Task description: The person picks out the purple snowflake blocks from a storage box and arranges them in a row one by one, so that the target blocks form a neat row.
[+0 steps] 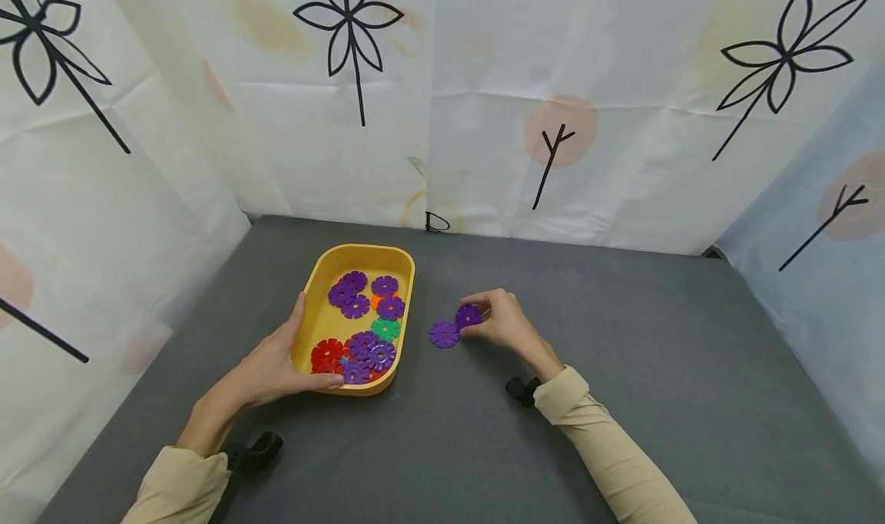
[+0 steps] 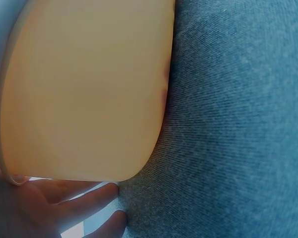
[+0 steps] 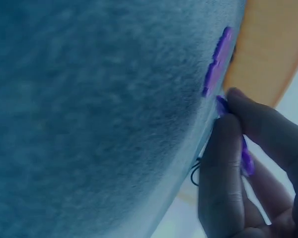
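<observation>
A yellow tray holds notched plastic discs in purple, red, green and a bit of orange. My left hand grips the tray's near left corner, its thumb along the near rim and its fingers against the left side. In the left wrist view the tray's outer wall fills much of the picture, with fingertips below it. To the right of the tray, my right hand pinches a purple flower-shaped disc between thumb and fingers. Another purple disc lies flat on the table just left of it.
The grey tabletop stretches out on both sides. White printed cloth hangs behind it and at the sides. Each wrist wears a black band, the left one close to the table.
</observation>
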`<state>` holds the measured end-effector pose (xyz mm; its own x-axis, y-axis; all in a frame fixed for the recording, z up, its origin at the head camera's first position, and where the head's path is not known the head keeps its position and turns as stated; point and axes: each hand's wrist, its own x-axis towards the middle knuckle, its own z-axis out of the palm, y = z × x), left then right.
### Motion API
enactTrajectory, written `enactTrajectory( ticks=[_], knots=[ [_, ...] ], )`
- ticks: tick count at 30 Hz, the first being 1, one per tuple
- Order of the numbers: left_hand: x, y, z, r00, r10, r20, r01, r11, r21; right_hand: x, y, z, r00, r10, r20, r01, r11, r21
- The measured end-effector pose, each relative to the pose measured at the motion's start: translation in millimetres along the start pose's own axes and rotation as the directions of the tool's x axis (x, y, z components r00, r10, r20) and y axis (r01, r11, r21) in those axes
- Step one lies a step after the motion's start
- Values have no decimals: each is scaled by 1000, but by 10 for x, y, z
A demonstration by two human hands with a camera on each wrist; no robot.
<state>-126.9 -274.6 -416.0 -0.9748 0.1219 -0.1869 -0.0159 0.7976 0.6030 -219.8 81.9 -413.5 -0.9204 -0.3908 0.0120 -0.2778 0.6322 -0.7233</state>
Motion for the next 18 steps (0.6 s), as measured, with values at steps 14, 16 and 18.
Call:
enactTrajectory(
  ticks=[14,16,18],
  knots=[
    [3,-5,3,1000,3,-1,-3,1000,-22,-83,-17,29,997,81,-14,-82,974,-210],
    [5,-11,3,1000,8,0,-8,1000,-21,-95,-37,34,997,72,-29,-77,972,-220],
    [5,-13,1,1000,14,0,-14,1000,-20,-104,-65,44,998,47,-44,-55,977,-208]
  ],
)
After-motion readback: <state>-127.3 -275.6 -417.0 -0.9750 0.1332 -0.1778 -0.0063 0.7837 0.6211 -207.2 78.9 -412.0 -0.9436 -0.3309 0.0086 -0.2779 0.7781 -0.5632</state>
